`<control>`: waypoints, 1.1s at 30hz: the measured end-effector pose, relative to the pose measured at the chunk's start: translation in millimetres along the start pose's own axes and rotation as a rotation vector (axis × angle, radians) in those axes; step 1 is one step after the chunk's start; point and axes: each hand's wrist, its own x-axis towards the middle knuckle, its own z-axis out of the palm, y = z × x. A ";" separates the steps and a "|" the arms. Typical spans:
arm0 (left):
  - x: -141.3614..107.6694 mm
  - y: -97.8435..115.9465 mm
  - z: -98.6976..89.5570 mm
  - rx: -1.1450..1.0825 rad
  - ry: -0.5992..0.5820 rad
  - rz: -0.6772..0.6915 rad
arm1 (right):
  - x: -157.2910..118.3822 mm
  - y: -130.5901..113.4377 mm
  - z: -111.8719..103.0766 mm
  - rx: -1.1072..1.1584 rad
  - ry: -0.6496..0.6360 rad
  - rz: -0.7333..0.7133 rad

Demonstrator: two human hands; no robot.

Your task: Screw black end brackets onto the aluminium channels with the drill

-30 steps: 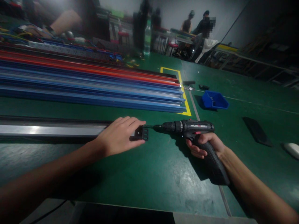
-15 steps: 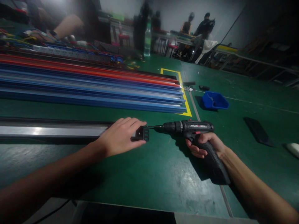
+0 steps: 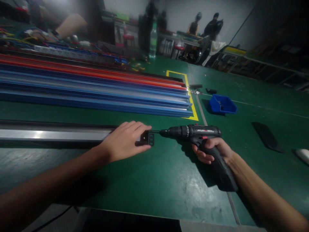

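- At the near side of a green worktable, a person's left hand grips the black end piece of a black-and-silver rail, thumb below, fingers above.
- Right of it, the right hand is wrapped around the handle of a black power drill, its bit pointing left and meeting the end piece's upper corner; whether the tip is seated cannot be told.
- The step in hand looks like working a fastener there; the next move seems to call for a level drill and a firmly braced rail.
- Beyond lie red and blue profiles, with a blue bin to their right.
- Farther back, a co-worker's arm reaches among wires.
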 end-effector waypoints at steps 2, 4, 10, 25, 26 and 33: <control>-0.1 0.1 0.1 0.004 -0.002 -0.001 | -0.4 0.6 -0.6 0.002 0.003 -0.004; -0.1 0.4 -0.1 0.006 -0.003 -0.003 | -0.8 1.2 -0.5 0.002 -0.002 -0.016; 0.1 0.8 -1.0 0.008 -0.015 -0.005 | -1.4 1.8 0.4 0.003 0.010 -0.026; 0.2 0.7 -0.4 0.008 -0.007 -0.004 | -2.3 -0.7 8.2 -0.066 0.103 0.012; 0.0 0.4 0.0 0.007 -0.005 -0.003 | -1.9 -0.7 7.7 -0.063 0.088 0.009; -0.3 -0.5 0.0 0.010 -0.005 0.002 | 0.3 -0.3 3.2 -0.039 0.006 0.000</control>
